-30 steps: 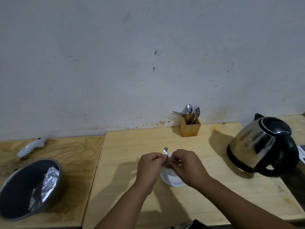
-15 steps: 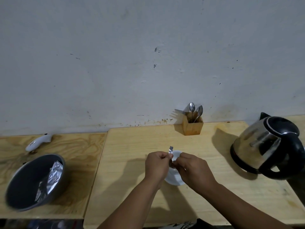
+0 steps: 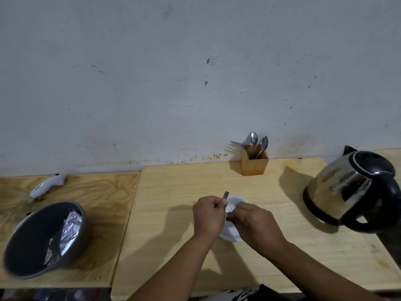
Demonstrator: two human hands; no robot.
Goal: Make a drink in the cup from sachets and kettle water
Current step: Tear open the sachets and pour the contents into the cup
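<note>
Foil sachet (image 3: 225, 195) — light, crinkly, probably slippery — pinched over white cup (image 3: 235, 203) by left hand (image 3: 209, 216); right hand (image 3: 255, 224) closed, apparently on its lower end. Best gripped at sealed edge. Kettle (image 3: 351, 187) well right.

No text, label, brand or number can be read anywhere. The small white handheld device (image 3: 46, 185) lying at the back of the left wooden table (image 3: 104, 196) carries a few dark marks on its body, but they are too small and blurred to make out as letters or figures.
</note>
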